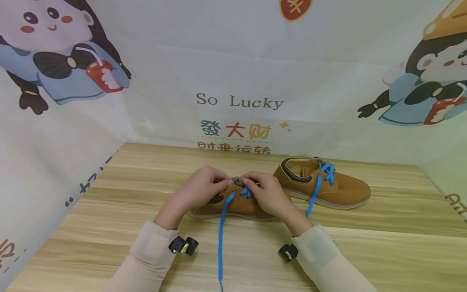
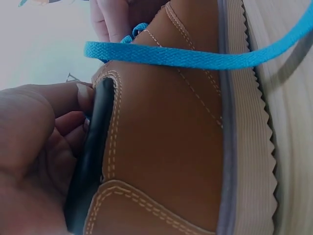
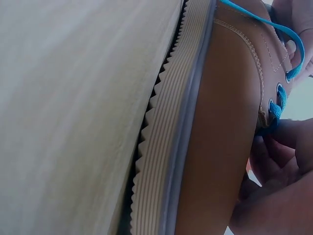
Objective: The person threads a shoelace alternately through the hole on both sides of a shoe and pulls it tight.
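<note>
A brown shoe (image 1: pixel 242 205) with a dark padded collar (image 2: pixel 95 137) lies on its sole, toe to the right. Its blue shoelace (image 1: pixel 221 243) runs through the eyelets, and one end trails over the near side onto the table. By the top eyelets, my left hand (image 1: pixel 198 188) pinches the lace between thumb and fingers; the collar hides part of those fingertips. From the toe side, my right hand (image 1: pixel 268 192) grips the lace with curled fingers (image 3: pixel 276 156) around the lower lacing. The exact spot each hand pinches is partly covered.
Behind my right hand stands a second brown shoe (image 1: pixel 343 188), also laced in blue, its loose lace end (image 1: pixel 313 198) hanging down the near side. Both rest on a wood-grain table (image 1: pixel 109 227). A printed cloth backdrop (image 1: pixel 164 81) borders the back and sides.
</note>
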Demonstrator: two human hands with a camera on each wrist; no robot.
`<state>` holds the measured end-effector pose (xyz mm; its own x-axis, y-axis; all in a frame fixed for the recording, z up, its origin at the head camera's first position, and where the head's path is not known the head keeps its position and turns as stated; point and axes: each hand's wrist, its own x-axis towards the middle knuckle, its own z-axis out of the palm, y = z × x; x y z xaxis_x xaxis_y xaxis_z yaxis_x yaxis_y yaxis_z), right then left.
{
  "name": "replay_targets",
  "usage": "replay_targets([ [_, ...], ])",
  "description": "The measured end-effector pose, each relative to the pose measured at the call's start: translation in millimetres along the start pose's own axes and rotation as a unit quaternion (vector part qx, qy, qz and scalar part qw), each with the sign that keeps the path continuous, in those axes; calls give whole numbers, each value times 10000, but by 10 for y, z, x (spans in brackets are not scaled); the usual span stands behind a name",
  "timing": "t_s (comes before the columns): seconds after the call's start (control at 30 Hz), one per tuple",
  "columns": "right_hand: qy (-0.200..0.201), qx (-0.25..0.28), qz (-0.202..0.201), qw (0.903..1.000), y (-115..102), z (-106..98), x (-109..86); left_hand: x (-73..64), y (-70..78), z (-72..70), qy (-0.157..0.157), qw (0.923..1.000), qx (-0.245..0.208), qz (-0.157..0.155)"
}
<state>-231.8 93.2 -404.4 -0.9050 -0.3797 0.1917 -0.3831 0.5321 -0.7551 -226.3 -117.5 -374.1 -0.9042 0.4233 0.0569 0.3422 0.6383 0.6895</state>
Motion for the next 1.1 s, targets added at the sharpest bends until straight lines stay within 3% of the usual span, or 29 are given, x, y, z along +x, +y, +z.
replay_targets([
  [0.3,-34,17,37,10000,9,1,-4,-6,10,0,-44,9985,542,-106],
  [0.57,-64,267,158,9995,23,3,4,1,32,93,348,9910,1287,-71],
  [0.9,200,727,590,9954,22,53,36,22,37,178,839,9838,1584,-95],
  [1.1,418,1111,870,9891,-8,87,64,14,46,193,953,9826,1586,-146],
])
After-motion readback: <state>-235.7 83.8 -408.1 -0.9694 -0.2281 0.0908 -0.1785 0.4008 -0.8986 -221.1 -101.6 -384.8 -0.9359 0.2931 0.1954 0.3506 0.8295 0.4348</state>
